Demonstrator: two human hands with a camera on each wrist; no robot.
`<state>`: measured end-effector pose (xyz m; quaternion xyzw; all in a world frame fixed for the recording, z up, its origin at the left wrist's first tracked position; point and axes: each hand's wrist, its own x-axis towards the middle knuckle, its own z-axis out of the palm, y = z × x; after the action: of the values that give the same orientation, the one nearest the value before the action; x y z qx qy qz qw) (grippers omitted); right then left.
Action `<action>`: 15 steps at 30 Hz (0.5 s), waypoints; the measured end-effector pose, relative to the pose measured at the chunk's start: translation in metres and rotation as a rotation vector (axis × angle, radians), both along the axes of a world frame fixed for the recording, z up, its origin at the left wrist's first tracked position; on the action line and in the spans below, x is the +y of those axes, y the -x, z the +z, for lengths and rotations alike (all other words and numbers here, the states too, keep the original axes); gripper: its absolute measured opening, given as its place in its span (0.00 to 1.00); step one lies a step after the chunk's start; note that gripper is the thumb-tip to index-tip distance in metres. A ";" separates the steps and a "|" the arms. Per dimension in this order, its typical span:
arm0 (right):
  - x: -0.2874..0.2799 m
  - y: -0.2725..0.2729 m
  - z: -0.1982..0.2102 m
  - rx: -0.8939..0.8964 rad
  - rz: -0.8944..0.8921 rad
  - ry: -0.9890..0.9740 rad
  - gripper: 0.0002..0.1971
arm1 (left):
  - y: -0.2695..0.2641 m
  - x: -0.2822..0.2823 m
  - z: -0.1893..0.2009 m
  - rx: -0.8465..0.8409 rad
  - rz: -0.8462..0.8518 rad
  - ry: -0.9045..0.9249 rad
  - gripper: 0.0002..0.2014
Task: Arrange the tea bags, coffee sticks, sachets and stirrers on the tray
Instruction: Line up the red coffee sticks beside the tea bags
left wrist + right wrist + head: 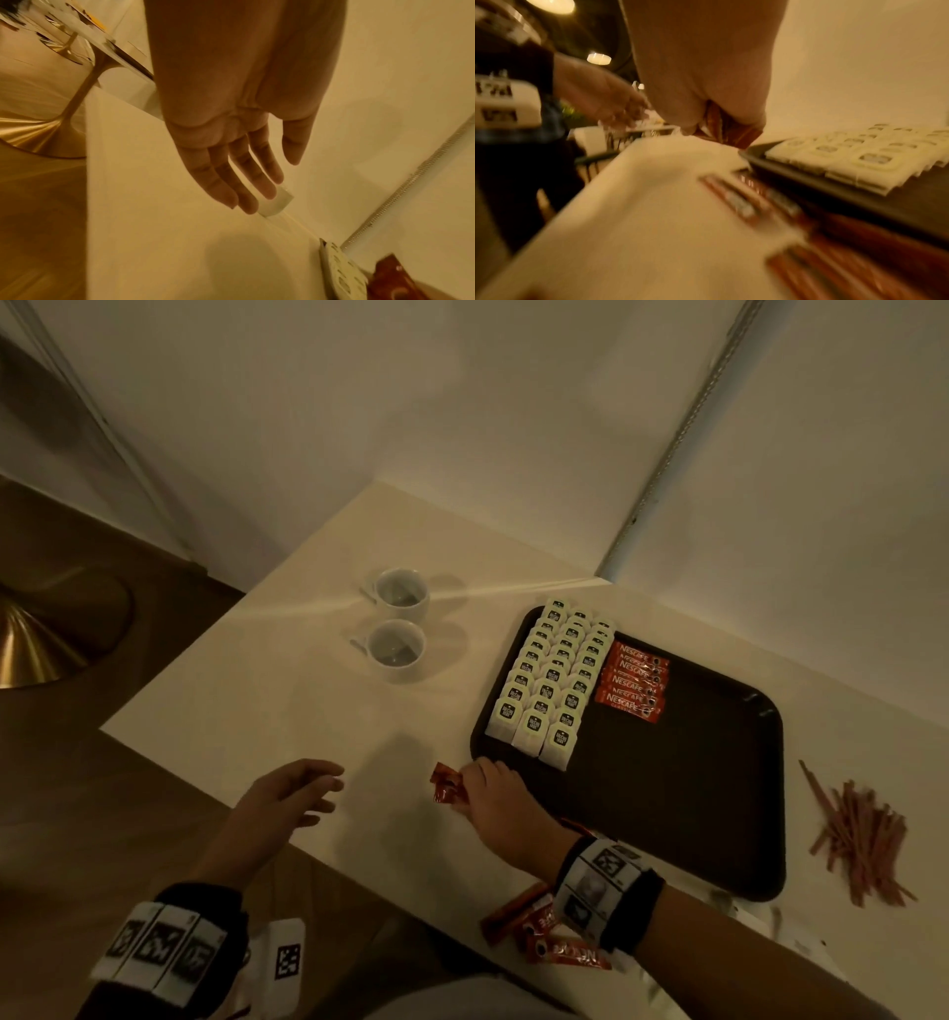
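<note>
A dark tray (719, 788) lies on the pale table (287, 690). Three rows of white tea bags (554, 680) fill its far left part, with several red coffee sticks (634, 683) stacked beside them. My right hand (488, 788) grips a few red coffee sticks (448, 785) just off the tray's near left corner; in the right wrist view the coffee sticks (727, 132) poke out of the curled fingers. More loose coffee sticks (544, 932) lie under my right wrist. My left hand (295, 791) hovers over the table with fingers spread and nothing in it.
Two white cups (398, 626) stand at the table's far left. A pile of brown stirrers (862, 834) lies right of the tray. The table's near edge (215, 793) runs under my left hand. A gold lamp base (46, 629) stands on the floor at left.
</note>
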<state>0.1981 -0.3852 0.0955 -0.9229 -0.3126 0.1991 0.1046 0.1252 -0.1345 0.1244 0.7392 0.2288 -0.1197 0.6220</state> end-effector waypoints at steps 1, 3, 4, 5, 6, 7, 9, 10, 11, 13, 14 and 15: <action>-0.001 -0.003 0.013 0.068 -0.070 -0.078 0.18 | -0.008 -0.006 0.006 -0.017 -0.018 0.001 0.08; -0.003 -0.014 0.043 0.231 -0.210 -0.273 0.14 | -0.027 -0.023 0.020 -0.065 -0.051 0.014 0.09; -0.005 -0.019 0.058 0.273 -0.255 -0.361 0.11 | -0.038 -0.034 0.027 -0.091 -0.076 0.031 0.09; -0.007 -0.026 0.072 0.302 -0.290 -0.436 0.10 | -0.049 -0.046 0.034 -0.119 -0.117 0.064 0.11; -0.008 -0.033 0.086 0.332 -0.324 -0.520 0.09 | -0.061 -0.059 0.041 -0.148 -0.167 0.116 0.16; -0.009 -0.040 0.100 0.358 -0.352 -0.618 0.11 | -0.073 -0.074 0.047 -0.168 -0.210 0.199 0.22; -0.012 -0.052 0.121 0.354 -0.392 -0.778 0.18 | -0.097 -0.109 0.059 -0.188 -0.232 0.409 0.25; -0.014 -0.058 0.128 0.335 -0.412 -0.819 0.21 | -0.109 -0.126 0.065 -0.192 -0.218 0.527 0.24; -0.016 -0.061 0.135 0.314 -0.432 -0.842 0.21 | -0.120 -0.144 0.072 -0.189 -0.197 0.640 0.23; -0.018 -0.066 0.144 0.215 -0.477 -0.881 0.17 | -0.137 -0.174 0.087 -0.156 -0.165 0.765 0.19; -0.019 -0.069 0.145 0.124 -0.501 -0.886 0.16 | -0.143 -0.185 0.092 -0.133 -0.156 0.792 0.17; -0.022 -0.074 0.143 0.000 -0.528 -0.838 0.18 | -0.149 -0.194 0.096 -0.112 -0.145 0.831 0.16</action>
<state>0.2722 -0.4074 0.2388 -0.8491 -0.1214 0.0231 0.5136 0.2738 -0.3284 0.2206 0.4451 0.0745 -0.2049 0.8686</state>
